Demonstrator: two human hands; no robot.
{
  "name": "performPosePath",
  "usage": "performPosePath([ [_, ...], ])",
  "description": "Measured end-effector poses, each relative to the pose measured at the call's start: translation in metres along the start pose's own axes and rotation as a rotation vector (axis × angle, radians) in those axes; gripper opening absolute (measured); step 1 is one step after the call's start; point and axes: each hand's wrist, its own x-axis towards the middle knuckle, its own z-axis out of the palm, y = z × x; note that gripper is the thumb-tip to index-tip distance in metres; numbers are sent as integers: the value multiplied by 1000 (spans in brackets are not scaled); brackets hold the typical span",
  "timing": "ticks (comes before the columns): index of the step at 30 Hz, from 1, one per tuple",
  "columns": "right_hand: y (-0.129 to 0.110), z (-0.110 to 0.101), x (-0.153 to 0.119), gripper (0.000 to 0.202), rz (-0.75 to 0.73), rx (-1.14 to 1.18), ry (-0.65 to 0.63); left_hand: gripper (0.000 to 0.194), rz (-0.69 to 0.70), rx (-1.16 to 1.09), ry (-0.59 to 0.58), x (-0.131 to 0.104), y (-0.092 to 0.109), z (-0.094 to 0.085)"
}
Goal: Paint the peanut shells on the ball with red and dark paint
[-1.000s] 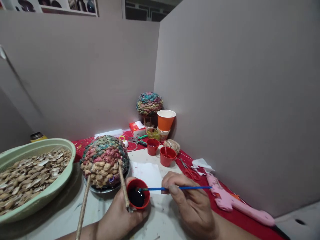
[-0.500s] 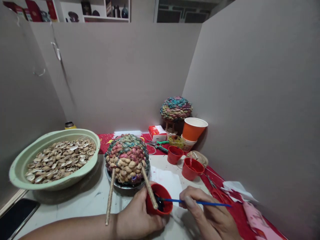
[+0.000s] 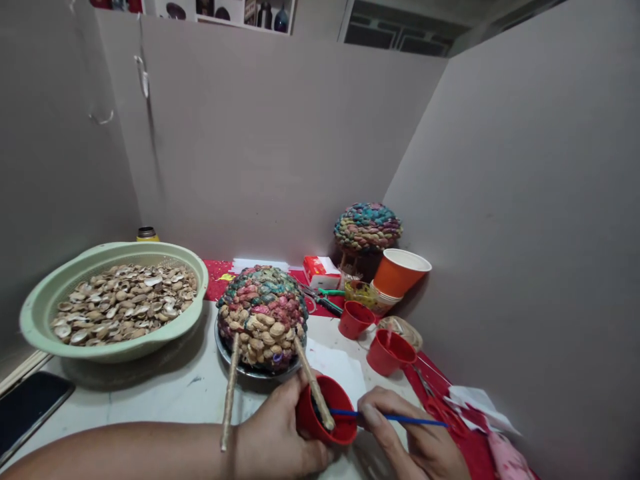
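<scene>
My left hand (image 3: 290,430) is wrapped round a red cup (image 3: 345,427) that tilts toward me. A blue-handled paintbrush (image 3: 400,419) is pinched in my right hand (image 3: 415,433); its tip dips inside that cup, hidden by the rim and a stick. Just beyond stands a dome covered in peanut shells (image 3: 265,317), painted green, red and purple, with a patch of bare tan shells at the front. It rests in a metal bowl (image 3: 220,343). Two wrapped sticks (image 3: 230,393) jut from it toward me, one passing in front of the cup's mouth.
At left sits a green basin (image 3: 35,333) of empty shells, with a phone (image 3: 33,407) before it. On the right are two more red cups (image 3: 390,353), an orange paper cup (image 3: 405,273), pliers (image 3: 327,303) and scissors (image 3: 440,407). A second painted dome (image 3: 367,227) stands behind.
The view has shifted slightly. The brush has gone deeper into the red cup, so its dark tip no longer shows, and my right hand is nearer the rim. The cup tilts more.
</scene>
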Motion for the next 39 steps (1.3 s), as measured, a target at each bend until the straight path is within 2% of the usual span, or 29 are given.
performPosePath([
  [7, 2, 0, 5, 15, -78, -39, 32, 36, 31, 33, 8, 2, 4, 5],
  [11, -3, -2, 7, 14, -73, -72, 99, 34, 26, 71, 13, 0, 5, 5],
  [23, -3, -11, -2, 25, 146, 88, 186, 31, -26, 225, 10, -1, 5, -2],
  [27, -3, -11, 0, 29, 163, 104, 179, 38, -85, 157, 4, -4, 12, -1],
  [31, -9, -14, 6, 31, 123, 122, 168, 40, -129, 50, -80, -7, 23, 4],
  [33, -15, -19, 9, 32, 97, 119, 145, 43, -157, -2, -129, -10, 25, 7],
  [37, -35, -32, 7, 31, 57, 68, 21, 53, -227, -92, -181, -22, 29, 13],
  [39, -45, -37, 1, 32, 48, 73, 29, 62, -295, -143, -206, -32, 33, 15],
])
